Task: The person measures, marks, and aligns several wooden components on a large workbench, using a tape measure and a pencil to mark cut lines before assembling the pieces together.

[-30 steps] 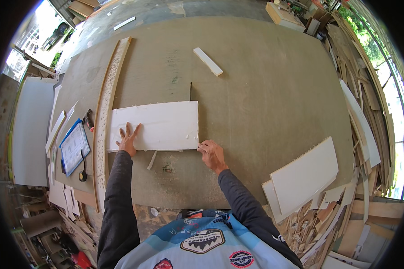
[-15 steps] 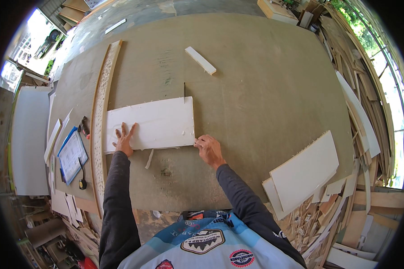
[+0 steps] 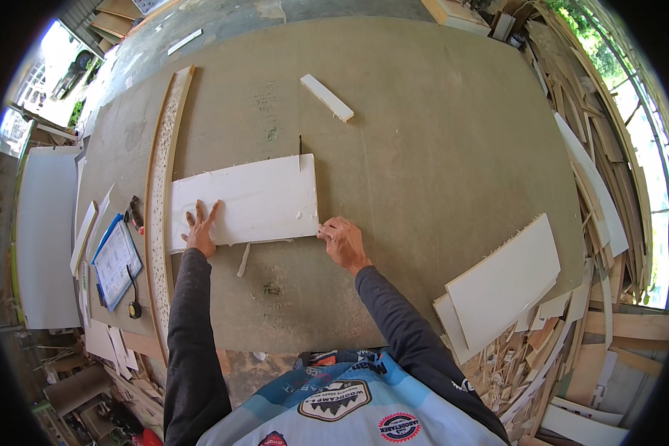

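Observation:
A white rectangular board (image 3: pixel 253 201) lies flat on the large brown worktop (image 3: pixel 438 163). Its left end meets a long, narrow wooden strip with a speckled face (image 3: pixel 163 163). My left hand (image 3: pixel 201 230) rests on the board's near left part, fingers spread. At the near right corner my right hand (image 3: pixel 342 244) has its fingers pinched together against the board's edge. Whether they grip the corner or only press it is hard to see. A thin dark upright blade (image 3: pixel 300 143) shows at the board's far edge, close to its right end. A pale sliver (image 3: pixel 244 260) lies just below the near edge.
A short white offcut (image 3: pixel 327 97) lies farther back. Two stacked white boards (image 3: pixel 505 279) sit at the right near edge. On the left are a blue clipboard with paper (image 3: pixel 117 260), a tape measure (image 3: pixel 134 309) and a dark-handled tool (image 3: pixel 134 212). Scrap wood (image 3: pixel 606 149) piles up at right.
The whole scene has shifted slightly left and up in the view. Both hands and the board keep about the same places relative to the wooden strip and the blade.

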Action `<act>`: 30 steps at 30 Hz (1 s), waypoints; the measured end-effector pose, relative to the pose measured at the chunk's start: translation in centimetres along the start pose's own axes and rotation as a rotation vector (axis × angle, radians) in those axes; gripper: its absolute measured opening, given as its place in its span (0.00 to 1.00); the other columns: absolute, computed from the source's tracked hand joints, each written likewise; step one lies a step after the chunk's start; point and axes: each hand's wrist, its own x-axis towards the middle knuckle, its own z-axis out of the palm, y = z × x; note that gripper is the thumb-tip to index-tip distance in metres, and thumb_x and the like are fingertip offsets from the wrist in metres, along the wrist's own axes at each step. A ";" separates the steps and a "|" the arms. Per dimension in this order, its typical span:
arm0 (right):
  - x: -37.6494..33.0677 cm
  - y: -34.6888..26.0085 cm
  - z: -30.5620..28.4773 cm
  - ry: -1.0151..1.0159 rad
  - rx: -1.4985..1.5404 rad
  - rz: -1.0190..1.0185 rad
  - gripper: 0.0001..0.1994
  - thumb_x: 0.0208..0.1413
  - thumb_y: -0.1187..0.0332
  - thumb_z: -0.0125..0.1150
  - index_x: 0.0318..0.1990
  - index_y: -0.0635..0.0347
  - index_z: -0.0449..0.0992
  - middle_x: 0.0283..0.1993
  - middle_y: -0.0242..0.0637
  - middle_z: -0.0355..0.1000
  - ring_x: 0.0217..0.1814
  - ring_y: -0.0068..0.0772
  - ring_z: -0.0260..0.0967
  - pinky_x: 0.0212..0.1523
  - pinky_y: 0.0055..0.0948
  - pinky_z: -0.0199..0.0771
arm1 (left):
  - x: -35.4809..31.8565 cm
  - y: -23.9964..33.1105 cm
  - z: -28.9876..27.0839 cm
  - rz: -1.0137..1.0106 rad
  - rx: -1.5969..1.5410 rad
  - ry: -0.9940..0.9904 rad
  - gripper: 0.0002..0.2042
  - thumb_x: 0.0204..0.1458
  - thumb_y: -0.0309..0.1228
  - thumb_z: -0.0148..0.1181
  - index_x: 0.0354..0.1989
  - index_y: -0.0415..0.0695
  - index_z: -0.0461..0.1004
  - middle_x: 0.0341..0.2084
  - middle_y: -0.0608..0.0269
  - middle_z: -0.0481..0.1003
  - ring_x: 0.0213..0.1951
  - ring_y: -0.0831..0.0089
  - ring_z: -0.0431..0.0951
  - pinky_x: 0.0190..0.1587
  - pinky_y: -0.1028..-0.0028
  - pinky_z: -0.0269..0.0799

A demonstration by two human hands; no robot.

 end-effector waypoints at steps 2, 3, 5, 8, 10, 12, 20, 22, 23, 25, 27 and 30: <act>0.1 0.0 0.0 -0.002 0.005 0.003 0.05 0.48 0.77 0.68 0.33 0.58 0.84 0.32 0.34 0.78 0.36 0.37 0.75 0.38 0.34 0.75 | -0.2 0.3 -0.4 0.003 -0.012 -0.003 0.61 0.35 0.04 0.54 0.72 0.86 0.46 0.78 0.64 0.33 0.75 0.41 0.36 0.62 0.21 0.45; 0.2 0.0 -0.1 -0.004 0.006 0.004 0.05 0.48 0.77 0.68 0.33 0.58 0.84 0.32 0.34 0.78 0.36 0.37 0.75 0.38 0.35 0.75 | -0.2 0.3 -0.4 -0.001 -0.012 -0.003 0.61 0.35 0.04 0.54 0.72 0.86 0.46 0.78 0.64 0.33 0.75 0.41 0.36 0.62 0.21 0.45; 0.2 0.0 -0.1 -0.009 0.007 0.006 0.05 0.48 0.77 0.68 0.33 0.58 0.84 0.32 0.33 0.78 0.37 0.37 0.75 0.39 0.35 0.74 | -0.1 0.3 -0.4 -0.007 -0.011 -0.004 0.61 0.35 0.04 0.54 0.72 0.87 0.46 0.78 0.64 0.33 0.75 0.41 0.36 0.62 0.21 0.45; 0.2 0.1 0.1 -0.011 0.015 0.020 0.06 0.48 0.77 0.68 0.33 0.57 0.84 0.33 0.31 0.78 0.38 0.36 0.74 0.40 0.35 0.72 | 0.2 0.0 -0.1 -0.010 -0.004 0.007 0.61 0.35 0.04 0.54 0.72 0.87 0.46 0.78 0.64 0.33 0.76 0.41 0.35 0.62 0.21 0.46; 0.2 0.2 0.3 -0.008 0.032 0.038 0.06 0.47 0.76 0.67 0.34 0.56 0.84 0.34 0.30 0.77 0.40 0.35 0.73 0.41 0.36 0.70 | 0.4 -0.1 0.0 -0.005 -0.003 0.006 0.61 0.35 0.04 0.54 0.72 0.86 0.46 0.78 0.63 0.34 0.76 0.41 0.35 0.61 0.21 0.46; 0.2 0.2 0.2 -0.008 0.036 0.039 0.06 0.47 0.76 0.67 0.34 0.56 0.83 0.33 0.30 0.77 0.40 0.35 0.73 0.41 0.36 0.70 | 0.4 0.1 -0.2 -0.002 -0.004 0.002 0.60 0.36 0.04 0.54 0.72 0.86 0.47 0.78 0.63 0.34 0.76 0.41 0.35 0.61 0.21 0.46; 0.5 0.3 0.3 -0.021 0.024 0.050 0.05 0.48 0.75 0.66 0.34 0.56 0.83 0.33 0.30 0.77 0.41 0.35 0.73 0.41 0.37 0.69 | 0.7 0.2 -0.4 -0.013 -0.002 -0.006 0.59 0.36 0.04 0.53 0.73 0.84 0.47 0.78 0.62 0.34 0.76 0.42 0.35 0.63 0.23 0.45; 0.6 0.4 0.3 -0.024 0.028 0.056 0.05 0.48 0.75 0.66 0.33 0.55 0.83 0.34 0.30 0.77 0.41 0.35 0.73 0.42 0.38 0.69 | 0.8 0.2 -0.4 -0.009 -0.005 -0.006 0.59 0.37 0.04 0.53 0.73 0.84 0.47 0.78 0.63 0.34 0.76 0.42 0.35 0.63 0.23 0.45; 0.6 0.4 0.3 -0.028 0.025 0.055 0.05 0.48 0.75 0.66 0.33 0.55 0.83 0.34 0.30 0.77 0.41 0.35 0.73 0.42 0.38 0.69 | 0.9 0.1 -0.3 -0.008 -0.007 -0.006 0.59 0.37 0.04 0.53 0.73 0.84 0.47 0.78 0.63 0.34 0.76 0.42 0.35 0.63 0.23 0.45; 0.7 0.4 0.2 -0.034 0.017 0.054 0.05 0.48 0.75 0.66 0.33 0.55 0.83 0.34 0.31 0.77 0.41 0.35 0.73 0.42 0.38 0.70 | 1.1 0.0 -0.3 -0.007 -0.007 -0.003 0.60 0.37 0.04 0.53 0.73 0.85 0.47 0.78 0.63 0.34 0.76 0.42 0.35 0.63 0.23 0.45; 0.8 0.4 0.2 -0.044 0.013 0.057 0.04 0.49 0.74 0.65 0.33 0.55 0.83 0.34 0.31 0.77 0.42 0.35 0.73 0.43 0.38 0.70 | 1.4 -0.2 -0.1 -0.008 -0.003 0.001 0.60 0.37 0.04 0.54 0.73 0.85 0.47 0.78 0.63 0.34 0.76 0.42 0.35 0.63 0.22 0.45; 1.1 0.3 0.1 -0.026 -0.001 0.039 0.05 0.48 0.76 0.68 0.34 0.56 0.83 0.33 0.31 0.77 0.40 0.35 0.73 0.41 0.37 0.71 | 1.7 -0.3 0.1 -0.008 0.007 0.005 0.59 0.37 0.05 0.54 0.73 0.85 0.46 0.78 0.63 0.34 0.76 0.42 0.35 0.62 0.22 0.46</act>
